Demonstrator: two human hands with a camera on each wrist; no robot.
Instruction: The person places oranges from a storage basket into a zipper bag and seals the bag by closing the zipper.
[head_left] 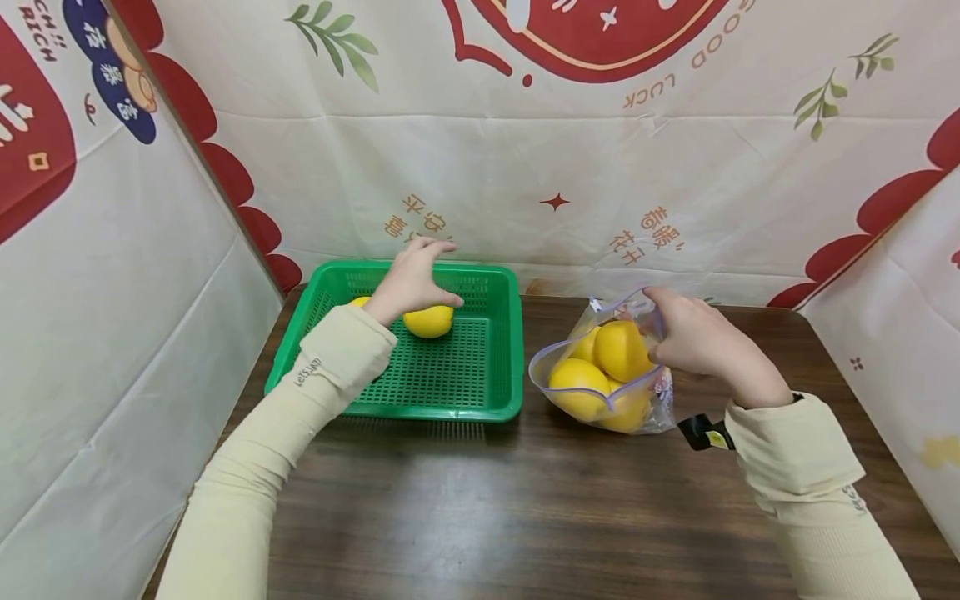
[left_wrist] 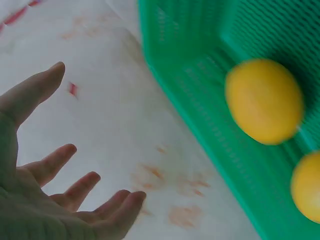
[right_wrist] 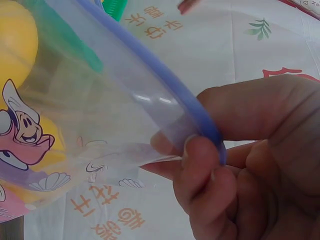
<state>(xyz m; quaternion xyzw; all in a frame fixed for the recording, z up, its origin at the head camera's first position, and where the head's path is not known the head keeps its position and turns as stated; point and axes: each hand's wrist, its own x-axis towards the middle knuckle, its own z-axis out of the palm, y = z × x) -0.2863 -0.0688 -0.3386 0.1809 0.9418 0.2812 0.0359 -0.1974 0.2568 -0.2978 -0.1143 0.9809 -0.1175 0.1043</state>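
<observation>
My left hand (head_left: 411,279) hovers over the green plastic basket (head_left: 516,350), its fingers spread and nothing held. Under it, two yellow lemons (head_left: 429,322) lie in the basket; the left wrist view shows both, one lemon (left_wrist: 265,101) whole and the other cut off by the frame edge. At the right, my right hand (head_left: 693,333) pinches the purple-edged rim of a clear zip bag (head_left: 660,408) between thumb and fingers. Inside the bag sit several yellow lemons (head_left: 624,352). Its mouth gapes toward me. In the right wrist view, a cartoon print shows on the bag's side.
Everything stands on a dark wooden table (head_left: 480,500). Printed white cloth (head_left: 487,167) walls it in at the back and both sides. A black tag or strap (head_left: 703,433) hangs by the right cuff.
</observation>
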